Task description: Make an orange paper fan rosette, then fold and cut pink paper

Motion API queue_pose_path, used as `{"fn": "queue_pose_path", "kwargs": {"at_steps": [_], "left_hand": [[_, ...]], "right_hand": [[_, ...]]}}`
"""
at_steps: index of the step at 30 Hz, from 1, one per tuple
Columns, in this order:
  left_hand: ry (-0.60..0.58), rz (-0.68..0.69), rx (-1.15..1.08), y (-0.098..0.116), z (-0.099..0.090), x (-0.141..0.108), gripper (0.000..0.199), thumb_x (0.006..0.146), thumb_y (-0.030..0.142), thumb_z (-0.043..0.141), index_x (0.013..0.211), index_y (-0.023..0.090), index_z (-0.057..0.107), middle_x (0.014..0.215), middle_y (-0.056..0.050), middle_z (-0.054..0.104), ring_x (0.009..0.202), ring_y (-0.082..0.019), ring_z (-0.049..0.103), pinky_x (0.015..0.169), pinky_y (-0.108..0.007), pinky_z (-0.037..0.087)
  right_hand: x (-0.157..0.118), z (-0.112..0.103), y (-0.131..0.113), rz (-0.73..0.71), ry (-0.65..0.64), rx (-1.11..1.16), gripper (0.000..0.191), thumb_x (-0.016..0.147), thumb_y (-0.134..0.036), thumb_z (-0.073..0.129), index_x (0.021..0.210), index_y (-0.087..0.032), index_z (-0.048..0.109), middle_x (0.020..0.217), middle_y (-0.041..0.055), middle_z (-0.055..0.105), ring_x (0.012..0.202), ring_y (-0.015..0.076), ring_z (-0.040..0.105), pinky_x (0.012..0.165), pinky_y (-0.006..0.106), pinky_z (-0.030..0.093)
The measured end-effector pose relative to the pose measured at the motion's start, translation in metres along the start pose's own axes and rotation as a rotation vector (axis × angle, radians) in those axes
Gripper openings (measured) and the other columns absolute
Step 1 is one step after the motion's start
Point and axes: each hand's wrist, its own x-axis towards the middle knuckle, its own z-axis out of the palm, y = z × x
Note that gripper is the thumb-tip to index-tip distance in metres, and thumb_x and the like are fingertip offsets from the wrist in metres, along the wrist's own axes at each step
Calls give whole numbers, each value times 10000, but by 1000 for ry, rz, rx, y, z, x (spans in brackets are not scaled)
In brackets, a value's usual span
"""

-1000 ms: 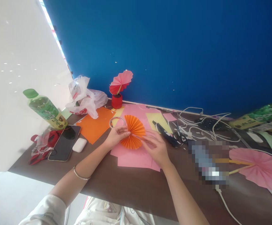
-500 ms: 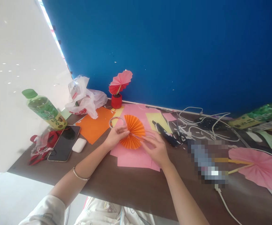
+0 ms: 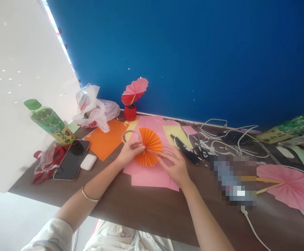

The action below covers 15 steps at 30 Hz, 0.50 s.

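An orange pleated paper fan [image 3: 149, 144], spread into a nearly round disc, is above pink paper sheets [image 3: 152, 178]. My left hand [image 3: 131, 152] pinches its left side near the middle, thumb and fingers together. At the fan's right edge is my right hand [image 3: 174, 164], its fingertips closed on the pleats. A roll of clear tape [image 3: 130, 132] lies just behind my left hand. Flat orange paper [image 3: 107, 137] is to the left, and yellow paper [image 3: 176, 134] shows beyond my right hand.
A pink paper flower [image 3: 135, 91] stands in a red pot by the blue wall. Left are a green bottle [image 3: 52, 122], a phone [image 3: 72, 160] and a white case [image 3: 88, 162]. Right are a black tool [image 3: 187, 150], scissors [image 3: 201, 150], white cables and a pink fan [image 3: 295, 186].
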Motion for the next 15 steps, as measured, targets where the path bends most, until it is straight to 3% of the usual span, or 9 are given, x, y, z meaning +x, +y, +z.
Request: {"fn": "queue_pose_path", "kwargs": {"at_steps": [15], "left_hand": [[18,-8,-26,-1,1,-1,439,529,295,800,903,131,637,761,-23,660,749,-135,630,817,-339,498]], "right_hand": [[1,-1,-4,-7,-6,2,174,802,-189,564,918,-253,676,1096,68,546,897,179,609,824,385,542]]}}
